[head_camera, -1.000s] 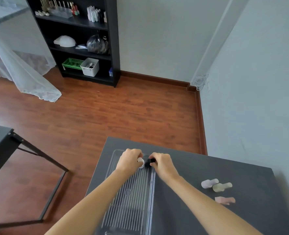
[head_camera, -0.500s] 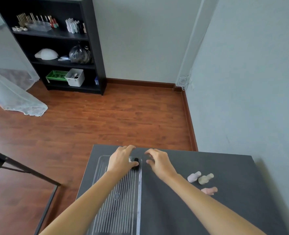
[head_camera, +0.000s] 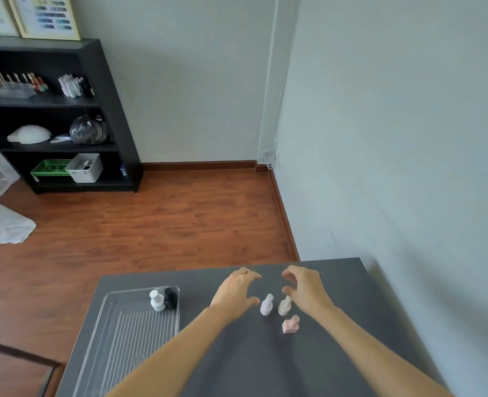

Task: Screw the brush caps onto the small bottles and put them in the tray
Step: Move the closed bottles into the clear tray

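A clear plastic tray (head_camera: 114,333) lies on the left of the dark table. In its far right corner stand a white bottle (head_camera: 157,301) and a black bottle (head_camera: 170,298), side by side. On the table to the right stand a lilac bottle (head_camera: 266,304) and a beige bottle (head_camera: 284,305), with a pink bottle (head_camera: 290,325) lying nearer to me. My left hand (head_camera: 235,290) hovers just left of the lilac bottle, fingers loosely spread and holding nothing. My right hand (head_camera: 306,287) hovers just right of the beige bottle, fingers relaxed and empty.
The dark table (head_camera: 265,362) stands against a grey wall (head_camera: 394,167) on the right. A black shelf unit (head_camera: 94,110) with bottles and bins stands far off across the wooden floor (head_camera: 151,224). Bare tabletop lies between the tray and the three bottles.
Both hands let go of the white and black bottles in the tray and moved right to the three bottles on the table. My view turned to the right.
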The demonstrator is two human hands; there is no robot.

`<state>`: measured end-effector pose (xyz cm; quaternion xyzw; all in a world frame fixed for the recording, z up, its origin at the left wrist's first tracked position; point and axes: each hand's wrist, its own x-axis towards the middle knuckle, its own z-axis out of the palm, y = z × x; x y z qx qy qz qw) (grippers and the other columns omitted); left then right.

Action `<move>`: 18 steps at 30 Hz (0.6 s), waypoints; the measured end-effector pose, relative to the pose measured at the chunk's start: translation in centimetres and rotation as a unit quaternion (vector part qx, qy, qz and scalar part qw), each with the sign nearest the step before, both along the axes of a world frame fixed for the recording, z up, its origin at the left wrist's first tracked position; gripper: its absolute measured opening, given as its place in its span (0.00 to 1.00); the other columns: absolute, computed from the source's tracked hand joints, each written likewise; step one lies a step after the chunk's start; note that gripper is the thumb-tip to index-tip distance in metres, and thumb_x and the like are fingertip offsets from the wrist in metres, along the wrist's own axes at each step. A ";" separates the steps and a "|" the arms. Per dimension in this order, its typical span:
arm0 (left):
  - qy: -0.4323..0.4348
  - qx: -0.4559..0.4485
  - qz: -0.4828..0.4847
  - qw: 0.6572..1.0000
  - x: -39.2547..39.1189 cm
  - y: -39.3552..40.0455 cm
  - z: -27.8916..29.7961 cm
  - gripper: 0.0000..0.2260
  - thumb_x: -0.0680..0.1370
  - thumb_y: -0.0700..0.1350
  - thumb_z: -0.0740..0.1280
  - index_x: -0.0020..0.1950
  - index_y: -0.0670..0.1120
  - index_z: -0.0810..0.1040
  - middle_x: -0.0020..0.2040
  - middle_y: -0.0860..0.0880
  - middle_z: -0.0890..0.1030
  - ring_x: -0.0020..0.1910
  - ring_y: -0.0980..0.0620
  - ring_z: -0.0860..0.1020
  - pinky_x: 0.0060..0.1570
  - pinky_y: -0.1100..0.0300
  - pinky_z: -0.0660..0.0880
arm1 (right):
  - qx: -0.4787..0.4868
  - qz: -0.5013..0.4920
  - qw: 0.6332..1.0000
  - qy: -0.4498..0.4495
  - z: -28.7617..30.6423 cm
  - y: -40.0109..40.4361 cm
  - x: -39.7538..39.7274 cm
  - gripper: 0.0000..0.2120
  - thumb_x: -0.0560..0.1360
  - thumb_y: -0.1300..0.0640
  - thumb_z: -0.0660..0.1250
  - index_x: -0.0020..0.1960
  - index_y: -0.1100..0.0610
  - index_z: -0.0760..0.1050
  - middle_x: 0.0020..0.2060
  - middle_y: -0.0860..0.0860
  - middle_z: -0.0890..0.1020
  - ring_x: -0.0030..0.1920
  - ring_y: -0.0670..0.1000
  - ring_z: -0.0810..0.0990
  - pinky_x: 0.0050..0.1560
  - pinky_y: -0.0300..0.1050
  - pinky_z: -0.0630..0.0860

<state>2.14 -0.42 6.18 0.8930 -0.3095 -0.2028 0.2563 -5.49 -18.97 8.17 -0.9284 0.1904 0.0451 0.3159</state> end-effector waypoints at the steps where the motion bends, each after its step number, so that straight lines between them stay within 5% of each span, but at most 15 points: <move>1: 0.013 0.010 -0.007 1.000 -0.4 -0.8 -0.4 0.25 0.75 0.46 0.71 0.72 0.50 0.71 0.69 0.51 0.72 0.67 0.50 0.72 0.64 0.57 0.71 | 0.006 0.002 1.000 0.019 -0.4 -0.6 -0.4 0.15 0.72 0.64 0.70 0.59 0.57 0.78 0.56 0.52 0.81 0.53 0.48 0.79 0.56 0.40 0.75; 4: 0.038 0.029 -0.009 0.999 -1.4 -2.7 -1.2 0.24 0.75 0.45 0.70 0.71 0.51 0.73 0.67 0.51 0.73 0.65 0.48 0.74 0.61 0.56 0.73 | 0.015 0.012 0.998 0.053 -1.5 -1.4 -1.1 0.17 0.71 0.63 0.69 0.60 0.57 0.78 0.55 0.52 0.80 0.53 0.49 0.78 0.52 0.39 0.73; 9: 0.060 0.030 0.036 0.997 -2.3 -4.5 -1.9 0.19 0.75 0.38 0.66 0.65 0.48 0.78 0.58 0.48 0.80 0.58 0.46 0.78 0.57 0.51 0.77 | 0.039 0.023 0.997 0.062 -2.6 -1.7 -1.3 0.13 0.71 0.67 0.65 0.54 0.60 0.78 0.36 0.47 0.79 0.33 0.46 0.77 0.29 0.27 0.71; 18: 0.079 -0.004 0.143 0.987 -2.8 -4.5 -2.3 0.10 0.74 0.36 0.64 0.51 0.42 0.82 0.47 0.47 0.85 0.48 0.44 0.81 0.48 0.53 0.80 | 0.043 0.031 0.996 0.070 -3.2 -1.3 -1.1 0.13 0.70 0.72 0.57 0.43 0.63 0.79 0.36 0.52 0.79 0.30 0.47 0.74 0.27 0.32 0.69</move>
